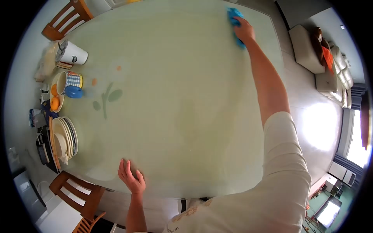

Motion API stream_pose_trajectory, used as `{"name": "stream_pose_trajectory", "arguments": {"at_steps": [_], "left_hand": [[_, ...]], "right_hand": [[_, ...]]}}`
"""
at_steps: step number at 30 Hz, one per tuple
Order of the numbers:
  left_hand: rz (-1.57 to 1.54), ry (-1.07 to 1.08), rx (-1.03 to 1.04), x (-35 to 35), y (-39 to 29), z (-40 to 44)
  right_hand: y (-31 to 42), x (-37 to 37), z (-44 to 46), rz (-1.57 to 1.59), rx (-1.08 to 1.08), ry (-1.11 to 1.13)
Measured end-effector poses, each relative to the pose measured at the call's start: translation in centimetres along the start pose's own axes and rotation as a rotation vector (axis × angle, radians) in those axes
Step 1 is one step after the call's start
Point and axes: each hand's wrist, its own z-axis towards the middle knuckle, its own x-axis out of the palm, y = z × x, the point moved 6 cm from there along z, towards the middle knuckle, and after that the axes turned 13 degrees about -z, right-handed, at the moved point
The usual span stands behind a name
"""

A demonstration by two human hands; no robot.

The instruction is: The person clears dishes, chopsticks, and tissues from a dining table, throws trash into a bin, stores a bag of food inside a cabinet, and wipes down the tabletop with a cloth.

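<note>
My right hand (244,30) is stretched out to the far right corner of the pale green table (167,97), with its fingers closed on a blue cloth (235,17). The cloth lies against the tabletop and sticks out above and below the hand. My left hand (132,178) rests on the table's near edge at the lower left, its fingers spread and nothing in it. The tabletop shows a faint leaf pattern and small orange spots.
Along the table's left side stand a white cup (74,53), a checkered mug (73,79), a blue object (74,92), oranges (54,103) and stacked plates (70,138). Wooden chairs (75,194) stand at the left. A sofa (305,48) is beyond the right side.
</note>
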Motion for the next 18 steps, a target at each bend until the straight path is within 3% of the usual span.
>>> {"name": "stream_pose_trajectory", "arguments": {"at_steps": [5, 7, 10, 12, 14, 15, 16, 17, 18], "left_hand": [[0.009, 0.004, 0.021, 0.0, 0.4, -0.1], [-0.012, 0.005, 0.008, 0.0, 0.0, 0.0], [0.01, 0.012, 0.021, -0.1, -0.3, 0.2], [-0.004, 0.01, 0.023, 0.0, 0.0, 0.2], [-0.023, 0.007, 0.012, 0.0, 0.1, -0.1], [-0.016, 0.02, 0.012, 0.0, 0.0, -0.1], [-0.005, 0.03, 0.015, 0.1, 0.1, 0.1], [-0.003, 0.025, 0.013, 0.0, 0.3, 0.3], [0.001, 0.034, 0.013, 0.0, 0.3, 0.2]], "right_hand": [[15.2, 4.6, 1.7, 0.155, -0.299, 0.123], [20.6, 4.5, -1.7, 0.226, -0.422, 0.206], [23.3, 2.4, -8.4, 0.399, -0.621, 0.281], [21.1, -1.3, -10.9, 0.51, -0.684, 0.436], [13.3, -2.8, -8.4, 0.555, -0.461, 0.298], [7.8, -3.4, -6.1, 0.538, -0.235, 0.323], [2.0, -3.9, -3.4, 0.363, -0.223, 0.122], [-3.8, -3.8, -1.4, 0.166, -0.016, 0.043], [-9.4, -2.3, 1.0, 0.07, 0.233, 0.122]]}}
